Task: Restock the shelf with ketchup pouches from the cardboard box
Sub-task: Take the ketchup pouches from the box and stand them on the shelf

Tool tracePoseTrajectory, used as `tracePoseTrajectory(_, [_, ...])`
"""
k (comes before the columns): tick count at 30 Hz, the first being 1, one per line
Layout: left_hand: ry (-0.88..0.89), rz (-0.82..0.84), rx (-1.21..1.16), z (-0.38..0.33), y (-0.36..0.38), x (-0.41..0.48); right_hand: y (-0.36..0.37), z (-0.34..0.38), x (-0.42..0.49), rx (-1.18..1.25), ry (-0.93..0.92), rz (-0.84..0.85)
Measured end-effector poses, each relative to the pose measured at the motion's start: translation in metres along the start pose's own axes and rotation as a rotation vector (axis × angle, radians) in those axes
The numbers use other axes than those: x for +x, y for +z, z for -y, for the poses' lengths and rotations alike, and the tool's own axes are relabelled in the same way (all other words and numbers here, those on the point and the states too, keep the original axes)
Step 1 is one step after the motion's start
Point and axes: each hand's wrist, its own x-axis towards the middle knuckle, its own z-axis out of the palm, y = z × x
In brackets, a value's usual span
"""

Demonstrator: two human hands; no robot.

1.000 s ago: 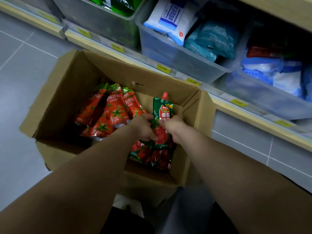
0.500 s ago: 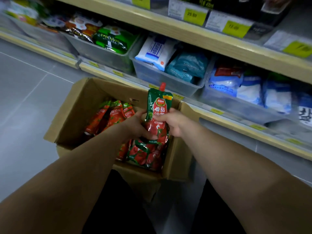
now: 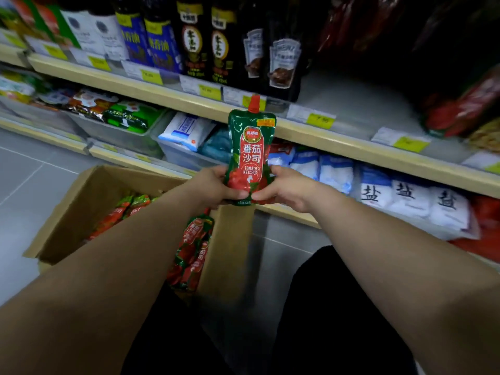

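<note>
Ketchup pouch (image 3: 250, 155) upright between both hands

Ketchup pouch (image 3: 250, 155) stood upright in the air, green and red, with a red cap (image 3: 254, 103) on top and "TOMATO KETCHUP" printed on the front; the left hand (image 3: 213, 189) and right hand (image 3: 286, 189) gripped its lower part from either side. Cardboard box (image 3: 81, 212) sat open on the floor below it, flaps up, with more pouches (image 3: 190, 253) of the same kind packed against its right wall and others leaning at the back left. The shelf (image 3: 351, 109) behind the raised pouch showed a bare grey stretch of board.
</note>
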Motion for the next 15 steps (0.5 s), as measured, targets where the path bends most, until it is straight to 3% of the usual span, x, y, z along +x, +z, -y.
tracePoseTrajectory(15, [0.567, -0.204, 0.255, -0.143, 0.164, 0.01, -0.154, 0.002, -0.108, -0.257, -0.493, -0.678])
